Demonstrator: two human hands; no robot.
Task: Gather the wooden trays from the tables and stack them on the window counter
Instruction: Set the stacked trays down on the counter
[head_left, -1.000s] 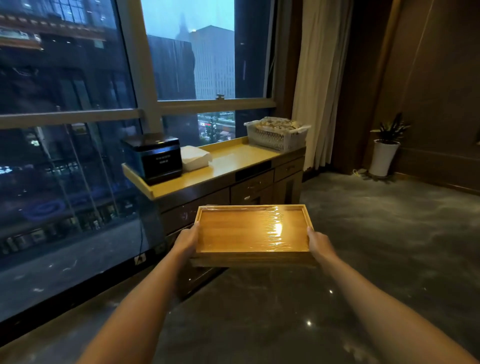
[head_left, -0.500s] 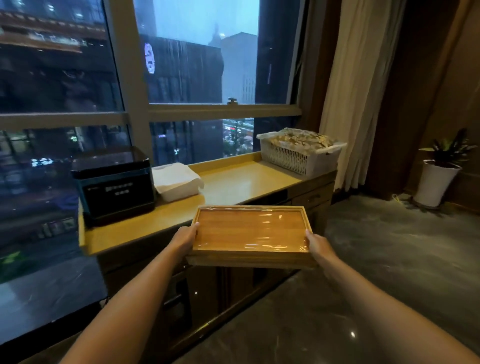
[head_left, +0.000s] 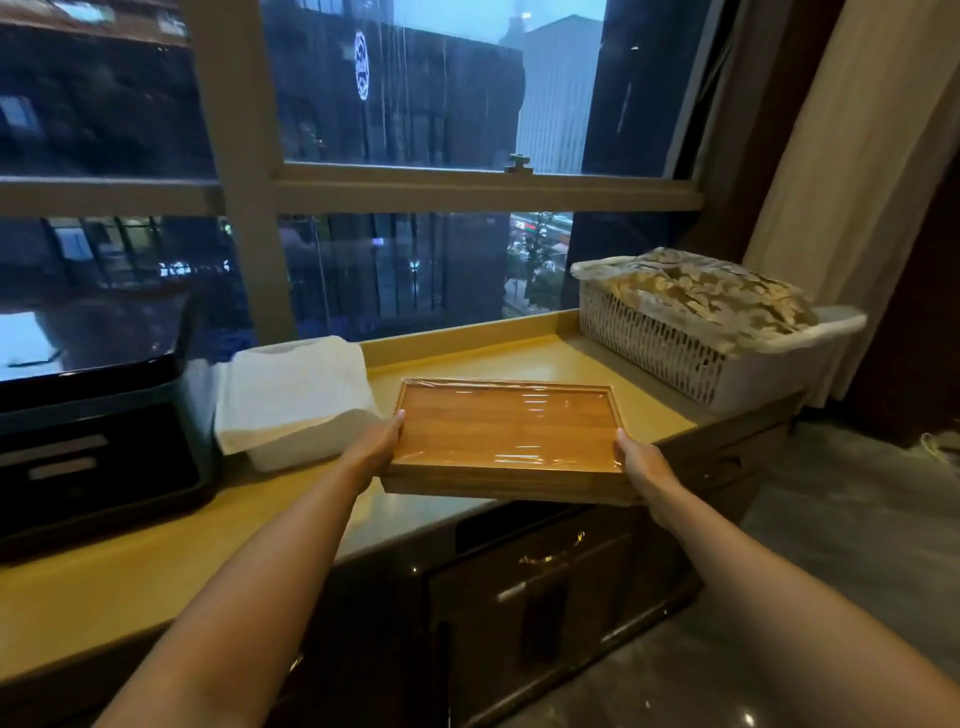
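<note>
A rectangular wooden tray (head_left: 506, 434) wrapped in clear film is held level in front of me. My left hand (head_left: 376, 441) grips its left short side and my right hand (head_left: 641, 462) grips its right short side. The tray hangs over the front part of the yellow-topped window counter (head_left: 524, 358), between a white folded stack and a white basket. Whether its underside touches the counter cannot be told. No other tray shows on the counter.
A black box appliance (head_left: 98, 441) stands at the counter's left, a stack of white folded cloth (head_left: 293, 400) beside it. A white lattice basket (head_left: 675, 348) with wrapped goods fills the right end. Dark drawers (head_left: 545, 587) sit below; a curtain (head_left: 852, 171) hangs right.
I have come closer to the counter. The tray has moved from above the floor and cabinet front to over the counter top between the cloth stack and the basket.
</note>
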